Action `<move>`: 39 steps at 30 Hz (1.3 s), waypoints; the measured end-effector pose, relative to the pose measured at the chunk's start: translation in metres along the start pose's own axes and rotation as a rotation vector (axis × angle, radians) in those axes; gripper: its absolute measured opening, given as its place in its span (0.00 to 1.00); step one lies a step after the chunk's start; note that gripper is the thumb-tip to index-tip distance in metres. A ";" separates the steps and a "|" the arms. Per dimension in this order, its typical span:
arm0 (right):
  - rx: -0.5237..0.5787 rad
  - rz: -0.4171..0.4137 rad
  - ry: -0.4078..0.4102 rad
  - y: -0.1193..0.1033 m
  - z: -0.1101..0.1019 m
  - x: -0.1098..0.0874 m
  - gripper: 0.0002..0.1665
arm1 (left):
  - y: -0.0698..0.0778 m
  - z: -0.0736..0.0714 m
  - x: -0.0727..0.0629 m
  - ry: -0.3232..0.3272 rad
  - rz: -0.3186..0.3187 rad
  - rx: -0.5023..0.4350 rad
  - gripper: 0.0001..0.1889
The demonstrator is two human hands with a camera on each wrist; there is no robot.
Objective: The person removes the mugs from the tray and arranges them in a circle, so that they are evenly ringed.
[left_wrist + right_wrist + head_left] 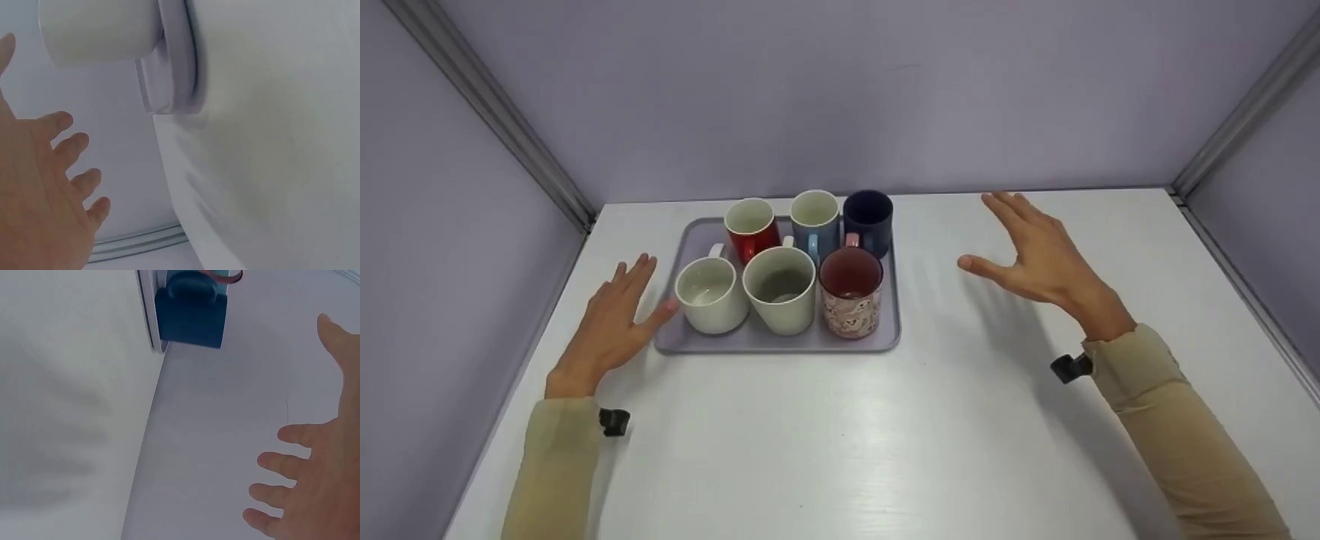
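Note:
A grey-lilac tray [780, 345] carries two rows of mugs. Its back row has a red mug [757, 236], a light blue mug [819, 234] and a dark navy mug [870, 225]. In front stand a short white mug [716, 307], a taller white mug [787, 311] and a pink patterned mug [851, 311] with a dark red inside. My left hand [611, 322] is held at the tray's left side, fingers spread and thumb towards the short white mug, holding nothing. Well to the right of the tray, my right hand [1042, 259] hovers above the table, empty, with fingers extended.
The tray stands at the back left of a white table [840, 435]. Pale walls [840, 97] with metal corner rails [502, 120] enclose the back and sides. Small black devices [615, 421] are strapped at both wrists.

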State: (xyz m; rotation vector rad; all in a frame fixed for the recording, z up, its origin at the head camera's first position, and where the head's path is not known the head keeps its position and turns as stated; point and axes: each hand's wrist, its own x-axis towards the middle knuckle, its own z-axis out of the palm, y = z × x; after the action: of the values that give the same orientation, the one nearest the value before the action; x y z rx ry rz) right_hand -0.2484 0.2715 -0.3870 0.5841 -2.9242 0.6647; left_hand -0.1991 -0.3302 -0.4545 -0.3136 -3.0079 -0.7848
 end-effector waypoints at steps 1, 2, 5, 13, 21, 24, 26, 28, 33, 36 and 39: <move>0.019 -0.010 0.003 -0.005 0.004 0.000 0.61 | -0.001 0.001 -0.002 -0.006 -0.002 -0.012 0.48; 0.037 -0.020 0.000 -0.009 0.008 0.001 0.61 | -0.003 0.003 -0.004 -0.017 -0.011 -0.025 0.50; 0.095 -0.054 -0.016 -0.024 0.023 0.001 0.62 | -0.007 0.008 -0.013 -0.067 -0.049 -0.048 0.56; 0.267 -0.086 -0.080 -0.059 0.061 -0.003 0.66 | -0.016 0.020 -0.023 -0.179 -0.159 -0.080 0.68; 0.369 -0.111 -0.112 -0.072 0.083 -0.004 0.64 | -0.021 0.025 -0.015 -0.270 -0.160 -0.146 0.67; 0.437 -0.140 -0.098 -0.076 0.090 0.001 0.63 | -0.025 0.024 -0.014 -0.288 -0.151 -0.189 0.65; 0.477 -0.158 -0.087 -0.079 0.095 0.004 0.63 | -0.027 0.023 -0.015 -0.299 -0.163 -0.219 0.64; 0.508 -0.164 -0.071 -0.084 0.101 0.007 0.64 | -0.029 0.023 -0.015 -0.301 -0.183 -0.252 0.63; 0.599 -0.153 -0.039 -0.095 0.115 0.014 0.64 | -0.037 0.026 -0.018 -0.261 -0.231 -0.344 0.63; 0.658 -0.143 -0.028 -0.102 0.123 0.018 0.62 | -0.041 0.027 -0.021 -0.220 -0.228 -0.361 0.63; 0.703 -0.130 -0.003 -0.107 0.130 0.022 0.61 | -0.043 0.029 -0.023 -0.195 -0.215 -0.351 0.62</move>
State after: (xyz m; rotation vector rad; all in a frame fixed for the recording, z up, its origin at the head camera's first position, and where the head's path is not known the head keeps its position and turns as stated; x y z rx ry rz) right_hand -0.2275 0.1187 -0.4574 0.8075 -2.5630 1.6772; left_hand -0.1838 -0.3570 -0.5018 -0.0727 -3.1053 -1.3833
